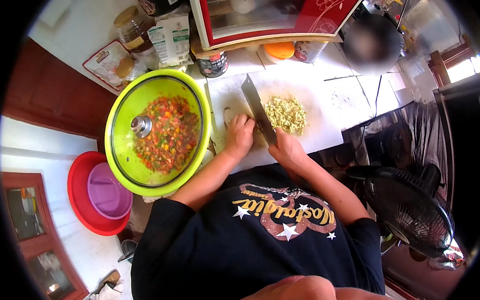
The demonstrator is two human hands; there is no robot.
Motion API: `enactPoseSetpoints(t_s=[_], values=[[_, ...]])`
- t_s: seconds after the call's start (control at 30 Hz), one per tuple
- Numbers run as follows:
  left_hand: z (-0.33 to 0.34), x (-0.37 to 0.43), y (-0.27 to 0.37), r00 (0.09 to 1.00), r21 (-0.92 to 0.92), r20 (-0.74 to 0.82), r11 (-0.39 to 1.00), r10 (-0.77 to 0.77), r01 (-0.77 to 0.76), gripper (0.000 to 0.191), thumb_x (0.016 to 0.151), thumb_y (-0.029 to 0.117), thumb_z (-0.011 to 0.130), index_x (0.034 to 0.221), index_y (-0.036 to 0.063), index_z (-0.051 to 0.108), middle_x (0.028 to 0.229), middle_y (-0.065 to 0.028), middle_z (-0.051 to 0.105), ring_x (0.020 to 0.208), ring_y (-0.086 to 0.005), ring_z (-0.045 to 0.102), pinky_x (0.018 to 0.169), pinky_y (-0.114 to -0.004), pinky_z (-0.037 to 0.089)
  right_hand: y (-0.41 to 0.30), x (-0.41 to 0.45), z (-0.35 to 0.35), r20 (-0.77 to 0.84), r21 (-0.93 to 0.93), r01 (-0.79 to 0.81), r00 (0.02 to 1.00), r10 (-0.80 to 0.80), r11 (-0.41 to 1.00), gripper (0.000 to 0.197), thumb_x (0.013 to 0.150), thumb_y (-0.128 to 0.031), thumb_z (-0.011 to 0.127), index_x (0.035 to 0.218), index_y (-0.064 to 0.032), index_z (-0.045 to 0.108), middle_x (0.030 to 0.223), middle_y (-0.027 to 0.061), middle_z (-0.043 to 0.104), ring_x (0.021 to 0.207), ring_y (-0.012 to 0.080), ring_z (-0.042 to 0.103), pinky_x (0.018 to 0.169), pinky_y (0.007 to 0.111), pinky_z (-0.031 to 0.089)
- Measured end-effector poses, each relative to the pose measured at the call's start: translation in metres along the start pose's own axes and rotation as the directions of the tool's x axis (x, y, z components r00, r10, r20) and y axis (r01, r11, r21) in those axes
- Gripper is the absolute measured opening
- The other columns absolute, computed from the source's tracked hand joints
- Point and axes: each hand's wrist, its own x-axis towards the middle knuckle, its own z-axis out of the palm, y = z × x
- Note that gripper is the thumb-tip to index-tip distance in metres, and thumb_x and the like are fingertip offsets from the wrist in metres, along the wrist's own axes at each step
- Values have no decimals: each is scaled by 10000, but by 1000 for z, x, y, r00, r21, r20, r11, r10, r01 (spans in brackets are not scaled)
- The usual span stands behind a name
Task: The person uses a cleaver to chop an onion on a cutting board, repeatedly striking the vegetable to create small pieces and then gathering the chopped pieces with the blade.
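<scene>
My right hand [288,150] grips the handle of a cleaver [257,107], whose wide blade stands edge-down over a white cutting board [324,127]. Just left of the blade, my left hand [240,135] rests on the board with its fingers curled. Whatever may lie under those fingertips is hidden. A heap of finely chopped, pale yellow-green pieces [287,115] lies to the right of the blade. Beside my left forearm stands a lime-green bowl [110,125] under a glass lid [141,126] with a metal knob. Chopped red, orange and green pieces show through the glass.
Behind the board stand a red-framed cabinet [314,19], an orange-lidded tub [279,52] and a dark can [213,65]. Jars and a packet [172,40] crowd the back left. Red [78,192] and purple [109,191] basins sit left; a black fan [408,211] is at right.
</scene>
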Motion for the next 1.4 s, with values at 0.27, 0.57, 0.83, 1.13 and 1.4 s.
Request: enactPoseSetpoints(t_s=[0.27,0.57,0.83,1.13,1.4], values=[[3,0,-1,999,1,23,999,-45,45,114,713,27,520,786,35,608,805,-131,551,799,-322,534,736,-411,442,-4,1,-15,-37,61,19,999,-17,998,219,751,-135,532,888,26,475,703,277,580,710,452,579,654,501,463],[4,0,0,996,-79,-11,993,-85,83,144,723,27,509,819,31,618,848,-137,580,822,-327,541,762,-407,442,-7,-17,-10,22,-45,31,999,-30,998,210,747,-133,526,887,18,487,707,266,593,705,450,587,666,514,466],[-2,1,1,998,-54,5,997,-57,57,137,727,37,502,810,32,611,822,-135,551,809,-328,524,747,-416,433,-4,3,0,9,-89,-18,1000,19,996,202,760,-141,525,883,15,484,709,272,591,719,447,589,675,511,464],[5,-4,-3,995,-60,-8,994,-95,94,81,736,26,582,813,26,609,786,-144,580,776,-342,548,725,-413,443,-3,-15,-16,50,44,31,998,-33,999,209,757,-147,534,866,18,466,696,260,585,706,443,580,646,502,457],[4,-2,-3,997,-25,-16,997,-70,69,152,722,38,506,827,28,616,771,-141,552,778,-332,536,718,-416,446,-9,-4,-7,22,-58,74,997,-73,996,220,747,-149,530,891,12,485,714,265,591,717,444,584,674,521,457]])
